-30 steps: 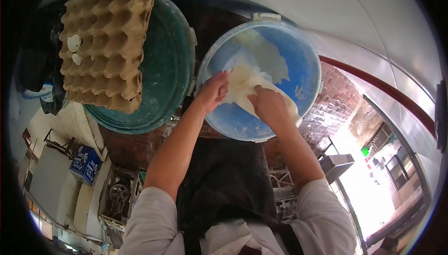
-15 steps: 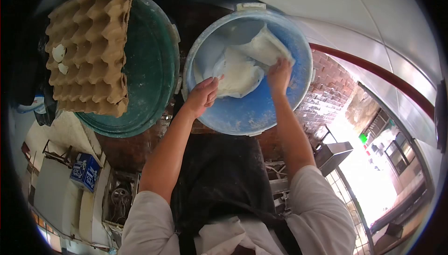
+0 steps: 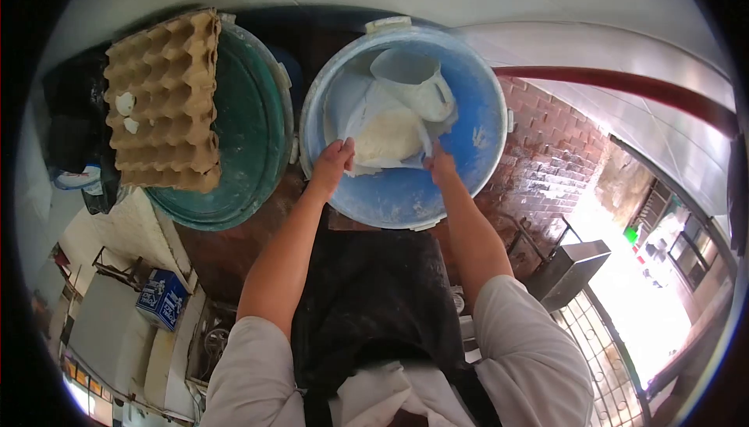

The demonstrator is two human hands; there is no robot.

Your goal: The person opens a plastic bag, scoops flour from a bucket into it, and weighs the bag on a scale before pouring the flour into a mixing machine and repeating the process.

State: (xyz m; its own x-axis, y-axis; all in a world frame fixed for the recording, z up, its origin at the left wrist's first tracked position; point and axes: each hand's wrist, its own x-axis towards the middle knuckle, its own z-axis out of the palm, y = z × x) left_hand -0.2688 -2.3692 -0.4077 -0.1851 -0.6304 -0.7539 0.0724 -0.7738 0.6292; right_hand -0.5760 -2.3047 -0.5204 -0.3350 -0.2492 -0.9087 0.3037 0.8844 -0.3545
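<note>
Inside the blue tub (image 3: 470,142), a pale plastic bag (image 3: 365,115) lies spread out with off-white powder (image 3: 388,136) in it. My left hand (image 3: 334,165) is closed on the bag's near left edge. At the near right edge, my right hand (image 3: 441,163) pinches the same bag, its fingertips partly hidden. A whitish plastic jug (image 3: 421,93) with a handle rests tilted behind the powder, apart from both hands. White dust coats the tub's inside.
To the left stands a green tub (image 3: 253,126) with a cardboard egg tray (image 3: 168,107) across it, holding eggshell pieces. A red pipe (image 3: 624,82) runs along the right. A blue box (image 3: 162,299) sits at the lower left beyond a ledge.
The jug, earlier tipped under my right hand, now rests at the back of the tub. My right hand has moved nearer and left onto the bag; my left hand is slightly lower.
</note>
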